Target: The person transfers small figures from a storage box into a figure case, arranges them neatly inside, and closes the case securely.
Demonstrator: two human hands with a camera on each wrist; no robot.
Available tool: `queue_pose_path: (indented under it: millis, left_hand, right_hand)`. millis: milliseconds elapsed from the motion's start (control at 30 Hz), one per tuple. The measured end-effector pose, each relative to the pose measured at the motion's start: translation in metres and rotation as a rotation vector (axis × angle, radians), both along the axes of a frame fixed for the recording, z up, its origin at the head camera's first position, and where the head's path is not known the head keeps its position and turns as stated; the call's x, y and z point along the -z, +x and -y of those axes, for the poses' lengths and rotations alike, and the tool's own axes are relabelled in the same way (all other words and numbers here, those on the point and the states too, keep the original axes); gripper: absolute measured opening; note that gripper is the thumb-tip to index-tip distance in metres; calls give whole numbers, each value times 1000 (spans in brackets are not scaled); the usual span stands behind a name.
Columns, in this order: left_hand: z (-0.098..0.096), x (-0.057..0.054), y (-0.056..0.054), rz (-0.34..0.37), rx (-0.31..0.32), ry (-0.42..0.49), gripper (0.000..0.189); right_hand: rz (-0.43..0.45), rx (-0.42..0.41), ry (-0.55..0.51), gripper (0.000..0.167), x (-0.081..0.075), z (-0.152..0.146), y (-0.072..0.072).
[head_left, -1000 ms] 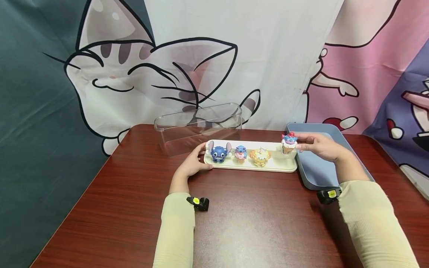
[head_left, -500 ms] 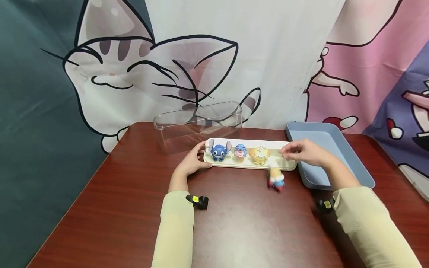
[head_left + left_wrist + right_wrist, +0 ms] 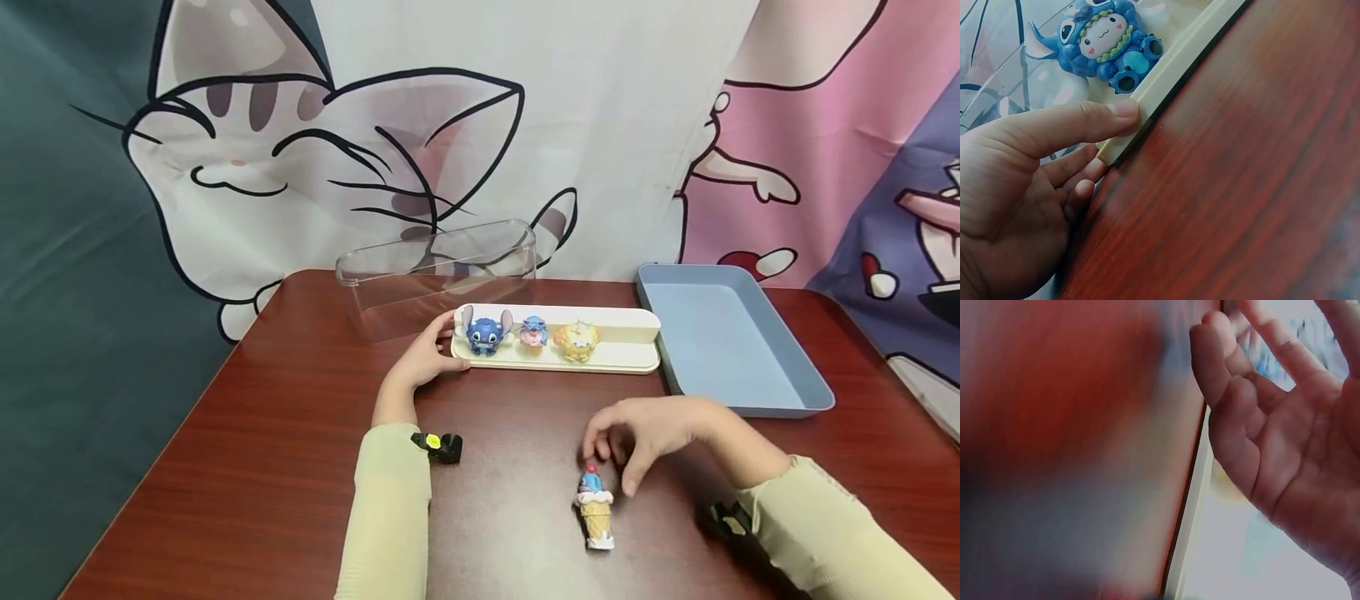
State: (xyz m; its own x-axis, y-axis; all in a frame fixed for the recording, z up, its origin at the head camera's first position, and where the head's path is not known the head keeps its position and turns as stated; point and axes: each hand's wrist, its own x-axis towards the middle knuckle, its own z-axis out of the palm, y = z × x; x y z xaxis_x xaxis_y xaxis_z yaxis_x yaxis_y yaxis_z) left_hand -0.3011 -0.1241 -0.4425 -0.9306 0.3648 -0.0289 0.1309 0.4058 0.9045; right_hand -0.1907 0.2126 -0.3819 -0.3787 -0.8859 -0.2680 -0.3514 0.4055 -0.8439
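Observation:
My left hand (image 3: 422, 358) grips the left end of a long cream display stand (image 3: 633, 357), its thumb on the front edge in the left wrist view. On the stand are a blue big-eared figurine (image 3: 485, 335), a small blue-and-pink cupcake figurine (image 3: 533, 335) and a yellow round figurine (image 3: 577, 342). An ice-cream-cone figurine (image 3: 596, 515), blue on top with a red tip, lies on the table in front of the stand. My right hand (image 3: 663, 429) hovers just beyond and to the right of it, fingers loosely bent and holding nothing.
A clear plastic cover (image 3: 438, 279) stands behind the display stand on the left. To the right of the stand lies a shallow blue-grey tray (image 3: 731, 350). A cat-printed cloth (image 3: 247, 192) hangs behind the brown table (image 3: 262, 467).
The cone figurine has left my right hand, dropped past the stand's front and come to lie nearer me on the table. My right hand has followed it toward me; the left stays put.

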Motion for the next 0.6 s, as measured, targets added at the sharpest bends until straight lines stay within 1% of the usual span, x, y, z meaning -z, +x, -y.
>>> queue_pose_path:
  millis: [33, 100, 167, 233, 433, 533, 600]
  left_hand:
    - [0, 0, 0, -2, -1, 0, 92]
    - [1, -1, 1, -1, -1, -1, 93]
    - [1, -1, 1, -2, 2, 0, 93]
    - [1, 0, 1, 2, -2, -1, 93]
    - [1, 0, 2, 3, 0, 2, 93]
    - [1, -1, 2, 7, 8, 13, 93]
    - [0, -4, 3, 20, 14, 24, 93]
  right_hand:
    - [-25, -37, -9, 47, 0, 6, 3]
    - [-59, -84, -9, 52, -1, 15, 7]
    - [-94, -106, 5, 52, -1, 22, 10]
    - [-119, -110, 28, 48, -1, 25, 12]
    - [-151, -94, 74, 33, 0, 26, 14]
    - [-184, -49, 59, 33, -4, 19, 12]
    - [-219, 3, 30, 34, -9, 10, 9]
